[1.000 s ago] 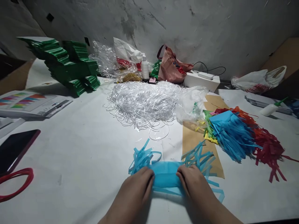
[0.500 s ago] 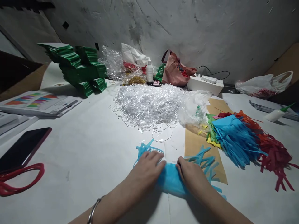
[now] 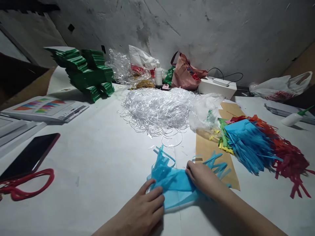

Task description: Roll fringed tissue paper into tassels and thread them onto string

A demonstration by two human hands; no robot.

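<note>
Under my left grip (image 3: 145, 209), splayed loosely: blue fringed sheet (image 3: 178, 180)
My right grip (image 3: 203, 177): pinched on sheet
Beyond: white strands (image 3: 157, 111)

- From my end: L hand (image 3: 144, 209) nr btm ctr, back up, fingers (image 3: 156, 193) slightly spread + bent, pointing fwd/R.
- L forearm (image 3: 112, 230) bare, in from btm L.
- R hand (image 3: 203, 177) farther fwd, fingers curled in, closed pinch.
- My R forearm (image 3: 241, 206) bare, slants in from btm R.
- Hands apart.
</note>
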